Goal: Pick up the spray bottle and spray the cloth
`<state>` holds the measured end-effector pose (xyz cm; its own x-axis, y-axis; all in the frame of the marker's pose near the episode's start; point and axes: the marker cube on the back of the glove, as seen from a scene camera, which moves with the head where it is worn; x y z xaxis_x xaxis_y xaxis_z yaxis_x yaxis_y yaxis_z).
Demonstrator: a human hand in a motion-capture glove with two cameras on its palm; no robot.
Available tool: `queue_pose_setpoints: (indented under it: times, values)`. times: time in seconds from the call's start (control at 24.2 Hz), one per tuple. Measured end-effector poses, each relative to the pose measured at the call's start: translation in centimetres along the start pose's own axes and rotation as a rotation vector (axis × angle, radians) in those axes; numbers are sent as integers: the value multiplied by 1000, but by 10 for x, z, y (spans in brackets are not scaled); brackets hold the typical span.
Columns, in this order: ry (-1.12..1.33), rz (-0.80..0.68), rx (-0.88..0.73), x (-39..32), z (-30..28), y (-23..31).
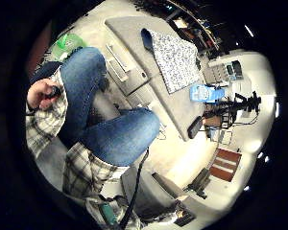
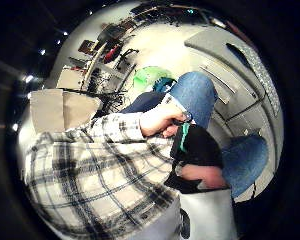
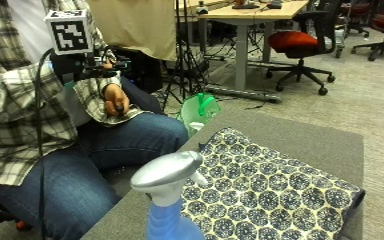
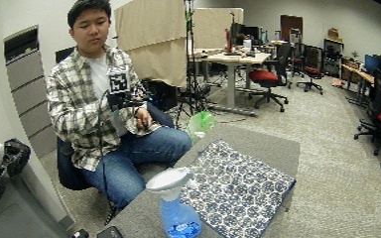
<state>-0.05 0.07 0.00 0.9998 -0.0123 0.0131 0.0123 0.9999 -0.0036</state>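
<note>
the spray bottle [image 3: 167, 200] stands upright at the near edge of the grey table [image 3: 292, 135], untouched, its silver head beside the patterned cloth [image 3: 265, 190]. the cloth lies flat, its far corner short of the table's far edge, with bare grey surface beyond it. the gloved right hand [image 3: 79, 67] is raised at the person's chest, well apart from the bottle; its fingers cannot be made out. the bare hand [image 3: 115, 100] rests on the lap.
</note>
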Motion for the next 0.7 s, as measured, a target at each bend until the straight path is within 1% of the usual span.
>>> queue_pose_setpoints:
  times: [0.41,0.7]
  values:
    - [-34,-2,-4,0,1,-2]
    - [-26,61,14,22,2,-4]
